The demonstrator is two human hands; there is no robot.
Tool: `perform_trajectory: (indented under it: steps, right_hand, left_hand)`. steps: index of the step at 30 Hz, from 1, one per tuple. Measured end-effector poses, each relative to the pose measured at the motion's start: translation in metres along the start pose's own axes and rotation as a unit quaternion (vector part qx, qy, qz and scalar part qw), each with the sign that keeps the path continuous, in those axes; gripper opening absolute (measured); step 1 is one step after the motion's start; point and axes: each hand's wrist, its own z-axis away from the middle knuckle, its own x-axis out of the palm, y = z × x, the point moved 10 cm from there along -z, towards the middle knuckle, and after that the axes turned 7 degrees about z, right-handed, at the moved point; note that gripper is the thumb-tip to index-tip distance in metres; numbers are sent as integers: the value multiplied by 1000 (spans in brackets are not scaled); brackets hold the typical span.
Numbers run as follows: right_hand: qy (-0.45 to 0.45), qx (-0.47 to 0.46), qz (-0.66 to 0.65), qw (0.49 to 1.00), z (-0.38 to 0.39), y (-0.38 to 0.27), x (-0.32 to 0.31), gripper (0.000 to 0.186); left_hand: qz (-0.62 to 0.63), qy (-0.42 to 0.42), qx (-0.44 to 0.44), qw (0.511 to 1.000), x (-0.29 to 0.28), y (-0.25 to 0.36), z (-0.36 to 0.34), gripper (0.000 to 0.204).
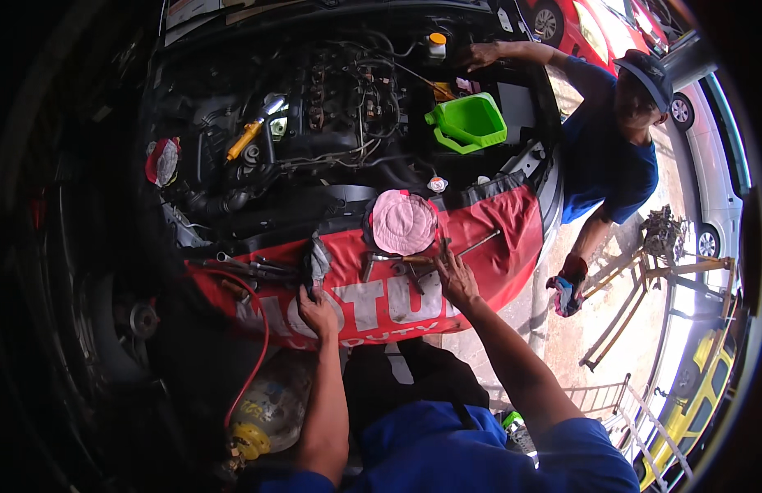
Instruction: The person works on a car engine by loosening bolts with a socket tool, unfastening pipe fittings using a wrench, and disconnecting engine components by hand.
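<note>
L hand (317,314): by crumpled grey cloth (319,261); can't tell grip.
R hand (457,281): fingers spread, nr thin silver rod (480,241).
Smooth red plastic sheet (512,222): long metal tools (274,269) might slide if bumped.

BLOCKED: tools (418,260), pink cloth (404,223) at centre | PASSABLE: red cover (521,220), far right

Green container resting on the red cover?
No, the green container sits over the engine bay, beyond the red cover.
</note>
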Motion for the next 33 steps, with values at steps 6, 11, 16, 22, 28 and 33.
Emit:
perform_trajectory:
  steps: [6,11,16,22,28,33]
  right_hand:
    - [-18,56,-47,997,23,7,2,67]
    - [32,163,1,986,38,50,-18,68]
    - [-17,276,-25,961,61,100,-9,72]
    - [-19,273,-44,961,64,100,1,58]
    - [29,314,-89,945,55,100,3,73]
    - [107,343,-117,926,23,80,-20,65]
  left_hand:
    - [-110,-223,138,959,49,53,23,63]
    - [-76,-328,135,932,58,35,74,60]
    - [-66,-444,-41,892,9,-17,148,41]
    - [-167,-450,-26,877,-52,-60,194,51]
    - [-140,-406,-42,902,-53,-68,174,52]
    - [-108,-414,-60,902,-60,-48,174,49]
